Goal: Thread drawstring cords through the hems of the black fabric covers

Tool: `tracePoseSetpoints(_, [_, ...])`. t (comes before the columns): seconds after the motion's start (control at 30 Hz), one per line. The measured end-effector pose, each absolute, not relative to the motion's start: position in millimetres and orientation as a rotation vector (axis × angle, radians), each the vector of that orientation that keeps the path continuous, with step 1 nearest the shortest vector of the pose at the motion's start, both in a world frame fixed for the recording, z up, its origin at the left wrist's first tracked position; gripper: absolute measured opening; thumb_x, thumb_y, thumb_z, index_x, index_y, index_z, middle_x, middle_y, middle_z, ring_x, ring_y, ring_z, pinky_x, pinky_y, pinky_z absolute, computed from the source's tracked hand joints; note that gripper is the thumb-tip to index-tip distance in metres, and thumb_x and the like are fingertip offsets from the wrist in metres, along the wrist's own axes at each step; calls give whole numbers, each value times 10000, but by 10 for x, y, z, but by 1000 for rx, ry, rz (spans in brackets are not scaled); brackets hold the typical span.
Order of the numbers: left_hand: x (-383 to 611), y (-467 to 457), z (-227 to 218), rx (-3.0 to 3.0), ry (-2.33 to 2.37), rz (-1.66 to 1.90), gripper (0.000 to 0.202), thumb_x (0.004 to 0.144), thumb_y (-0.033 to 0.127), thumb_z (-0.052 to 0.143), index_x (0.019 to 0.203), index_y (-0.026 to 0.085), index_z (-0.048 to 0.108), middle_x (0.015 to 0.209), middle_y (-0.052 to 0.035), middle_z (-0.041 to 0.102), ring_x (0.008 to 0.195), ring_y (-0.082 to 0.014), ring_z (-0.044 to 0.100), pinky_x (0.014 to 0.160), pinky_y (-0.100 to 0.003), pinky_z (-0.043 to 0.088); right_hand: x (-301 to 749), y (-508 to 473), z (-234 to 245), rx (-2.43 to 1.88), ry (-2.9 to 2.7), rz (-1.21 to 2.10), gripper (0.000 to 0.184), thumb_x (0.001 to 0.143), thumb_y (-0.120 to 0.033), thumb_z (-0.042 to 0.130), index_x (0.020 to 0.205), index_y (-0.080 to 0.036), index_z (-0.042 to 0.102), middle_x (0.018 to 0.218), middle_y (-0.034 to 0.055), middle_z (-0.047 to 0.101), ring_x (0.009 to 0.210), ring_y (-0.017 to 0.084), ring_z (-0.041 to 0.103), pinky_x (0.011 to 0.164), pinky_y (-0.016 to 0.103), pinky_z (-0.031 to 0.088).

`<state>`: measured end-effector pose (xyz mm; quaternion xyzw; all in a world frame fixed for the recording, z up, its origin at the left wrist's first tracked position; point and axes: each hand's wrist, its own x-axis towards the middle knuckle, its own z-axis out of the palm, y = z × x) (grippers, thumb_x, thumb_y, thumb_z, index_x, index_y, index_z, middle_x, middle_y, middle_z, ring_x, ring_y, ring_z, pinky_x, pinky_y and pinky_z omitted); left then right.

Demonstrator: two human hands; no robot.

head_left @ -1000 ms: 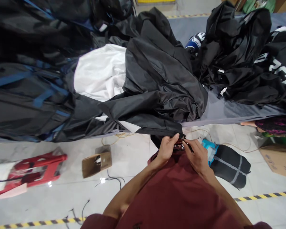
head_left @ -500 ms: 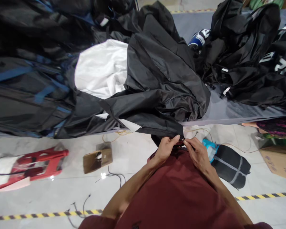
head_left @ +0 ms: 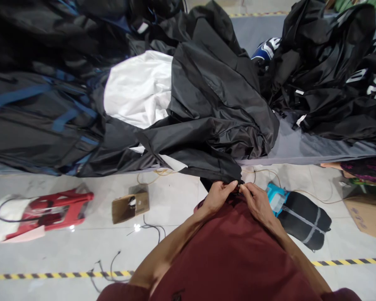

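Observation:
Black fabric [head_left: 207, 163], thin and slightly shiny, runs from a large heap down over the table's near edge to my waist. At its corner my left hand [head_left: 219, 195] is closed, thumb on top, pinching the edge of the cloth. Right beside it, fingertips nearly touching, my right hand [head_left: 255, 198] pinches at the same edge; the small part between its fingers is too small to make out. White cloth [head_left: 139, 90] bulges from the heap's left side. A white strip [head_left: 174, 162] lies along the fabric near the table edge.
Black bags with blue straps [head_left: 19, 125] cover the grey table [head_left: 288, 146] on the left; black printed cloth [head_left: 341, 104] is piled right. On the floor lie a red-and-white object [head_left: 53, 213], a small cardboard box [head_left: 130, 207], cables, a black-and-turquoise bundle [head_left: 303, 217] and a carton [head_left: 368, 215].
The view has shifted slightly, so the table things sit a little further right. Both hands stay at the fabric edge; my right fingertips have moved slightly closer to my left thumb.

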<state>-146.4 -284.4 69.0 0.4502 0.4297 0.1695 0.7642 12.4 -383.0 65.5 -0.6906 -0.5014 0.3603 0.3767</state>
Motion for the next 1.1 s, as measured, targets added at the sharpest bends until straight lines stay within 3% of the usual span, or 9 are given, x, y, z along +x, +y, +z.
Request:
tracePoseSetpoints(0.17, [-1501,-2852,667,982,958,365,514,884,630,795,897,116,809,898,-118,804,826,-255,735,775,-329,544,108,-3835,658,-1815,-1181,1072,451,1120,-545,495,861,-229,689,815,9,734,757,185,655,741,291,458])
tracePoseSetpoints(0.33, [-1511,-2884,580,951,1042,399,544,828,650,836,880,108,816,869,-120,793,790,-241,711,753,-333,545,130,-3849,639,-1808,-1051,1191,433,1045,-612,616,936,-217,757,902,29,783,827,213,688,749,290,492])
tracePoseSetpoints(0.6, [-1510,-2972,612,871,1032,466,534,838,633,833,784,106,771,791,-92,743,710,-193,628,670,-296,474,128,-3907,619,-1762,-1144,1183,417,1088,-560,544,969,-228,766,936,45,782,871,232,700,815,331,507])
tracePoseSetpoints(0.73, [-1514,-3018,564,969,1055,475,562,899,649,770,700,131,679,664,-26,616,616,-135,495,582,-269,370,104,-3887,628,-1723,-1171,1050,337,1075,-507,599,961,-230,755,961,51,771,893,229,701,837,339,518])
tracePoseSetpoints(0.9, [-1455,-3070,598,837,1005,591,461,865,578,841,840,131,731,801,-54,687,776,-187,611,728,-299,479,97,-3904,604,-1668,-1267,912,261,1079,-448,623,997,-238,755,928,47,737,825,205,669,758,328,520])
tracePoseSetpoints(1.1, [-1349,-3134,772,551,952,612,454,812,537,911,805,135,700,786,-47,667,795,-177,610,851,-341,524,83,-3944,536,-1686,-1370,698,260,1105,-411,582,1052,-238,769,957,71,760,879,223,696,823,374,559])
